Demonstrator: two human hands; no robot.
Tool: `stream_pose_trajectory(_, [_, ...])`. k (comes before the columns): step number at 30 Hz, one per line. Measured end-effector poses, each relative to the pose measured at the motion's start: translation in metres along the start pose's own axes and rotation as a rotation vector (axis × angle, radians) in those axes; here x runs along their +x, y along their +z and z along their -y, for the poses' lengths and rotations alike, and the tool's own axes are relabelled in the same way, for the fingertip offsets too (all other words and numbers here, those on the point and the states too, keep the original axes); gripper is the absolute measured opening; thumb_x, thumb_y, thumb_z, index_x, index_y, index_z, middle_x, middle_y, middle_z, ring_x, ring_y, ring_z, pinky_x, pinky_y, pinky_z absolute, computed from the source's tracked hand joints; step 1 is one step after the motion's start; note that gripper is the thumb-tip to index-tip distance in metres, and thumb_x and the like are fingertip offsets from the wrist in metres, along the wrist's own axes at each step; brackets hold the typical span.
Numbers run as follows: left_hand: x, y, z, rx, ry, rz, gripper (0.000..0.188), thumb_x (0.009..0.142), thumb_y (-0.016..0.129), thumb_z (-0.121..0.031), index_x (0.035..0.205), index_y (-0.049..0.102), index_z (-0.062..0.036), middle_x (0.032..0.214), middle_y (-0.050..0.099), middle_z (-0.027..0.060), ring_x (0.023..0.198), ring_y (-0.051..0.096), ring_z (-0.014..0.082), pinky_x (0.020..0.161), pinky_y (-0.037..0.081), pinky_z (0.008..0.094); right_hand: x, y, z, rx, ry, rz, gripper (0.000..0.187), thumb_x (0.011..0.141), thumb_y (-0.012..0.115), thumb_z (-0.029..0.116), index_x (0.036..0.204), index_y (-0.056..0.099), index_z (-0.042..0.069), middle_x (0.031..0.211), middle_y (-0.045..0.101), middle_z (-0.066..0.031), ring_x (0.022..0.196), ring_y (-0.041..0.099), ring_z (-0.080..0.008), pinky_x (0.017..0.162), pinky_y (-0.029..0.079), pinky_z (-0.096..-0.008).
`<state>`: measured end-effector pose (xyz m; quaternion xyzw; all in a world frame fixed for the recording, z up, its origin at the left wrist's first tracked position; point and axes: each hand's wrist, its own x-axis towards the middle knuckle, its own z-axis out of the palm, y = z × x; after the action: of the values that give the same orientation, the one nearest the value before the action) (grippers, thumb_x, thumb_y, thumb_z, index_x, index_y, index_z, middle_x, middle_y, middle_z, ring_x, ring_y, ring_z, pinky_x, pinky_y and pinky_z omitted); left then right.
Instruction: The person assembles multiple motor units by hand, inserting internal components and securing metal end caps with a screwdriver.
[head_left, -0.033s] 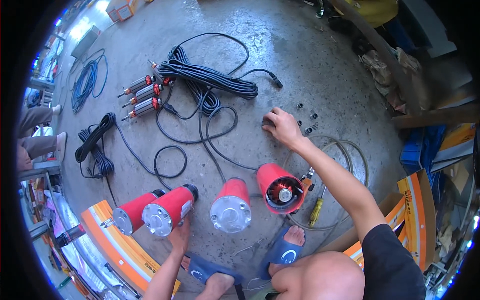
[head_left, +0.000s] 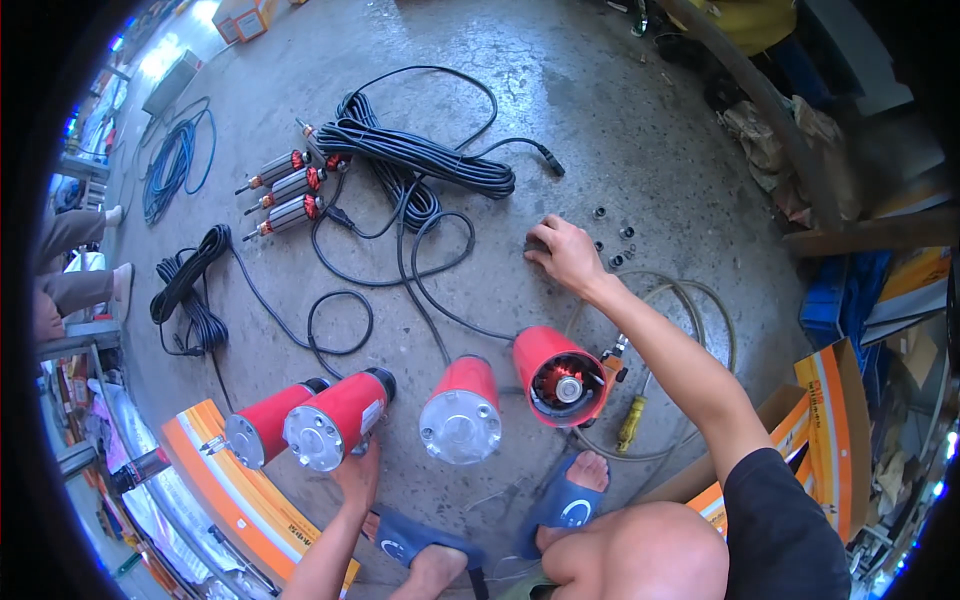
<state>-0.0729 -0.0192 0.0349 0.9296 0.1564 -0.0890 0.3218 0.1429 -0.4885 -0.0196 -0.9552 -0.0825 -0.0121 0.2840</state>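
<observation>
My right hand (head_left: 565, 255) reaches out over the concrete floor, palm down, its fingertips pinched on a small dark part (head_left: 533, 244). Several small metal rings (head_left: 612, 240) lie just right of it. My left hand (head_left: 358, 470) grips the rear end of a red motor housing (head_left: 335, 420) lying on its side. Another red housing (head_left: 262, 425) lies against it. A third (head_left: 462, 410) stands in the middle. A fourth, open one (head_left: 558, 378) shows copper windings inside.
Three rotors (head_left: 285, 190) lie beside a coil of black cable (head_left: 420, 155). A black cable bundle (head_left: 190, 285) and a blue hose (head_left: 175, 160) are at left. A yellow screwdriver (head_left: 630, 425) lies by my sandalled foot (head_left: 565, 500). Orange-and-white boxes (head_left: 200, 480) flank me. Another person's legs (head_left: 75, 270) are at far left.
</observation>
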Motion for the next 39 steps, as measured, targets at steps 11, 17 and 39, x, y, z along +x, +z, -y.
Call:
stream_pose_trajectory(11, [-0.102,-0.039,-0.144,-0.299,0.092,0.818,0.073,0.072,0.095,-0.031,0.131,0.065,-0.0004,0.116,0.065,0.0143,0.096,0.068,0.0234,0.084,0.057,0.0346,-0.097,-0.183,0.134,0.833,0.187,-0.051,0.009,0.097,0.073,0.004,0.099,0.066,-0.001,0.115,0.076,-0.0167,0.098,0.076,-0.0219,0.084,0.062,-0.0333])
stream_pose_trajectory(17, [-0.086,-0.022,-0.224,-0.559,0.009,1.107,0.066,0.082,0.090,-0.030,0.134,0.064,0.0012,0.115,0.070,0.0111,0.097,0.067,0.0154,0.084,0.055,0.0310,-0.114,-0.177,0.158,0.115,-0.448,-0.053,0.037,0.073,0.085,0.013,0.109,0.074,0.011,0.104,0.075,-0.0032,0.099,0.071,-0.0246,0.076,0.057,-0.0367])
stream_pose_trajectory(39, [-0.077,-0.042,-0.253,-1.099,-0.288,1.213,0.061,0.102,0.065,-0.036,0.145,0.055,0.0069,0.131,0.067,0.0131,0.121,0.062,0.0163,0.105,0.050,0.0342,-0.113,-0.169,0.155,0.166,-0.475,0.047,0.049,0.070,0.087,0.008,0.116,0.070,0.005,0.107,0.072,-0.0095,0.096,0.067,-0.0298,0.081,0.059,-0.0396])
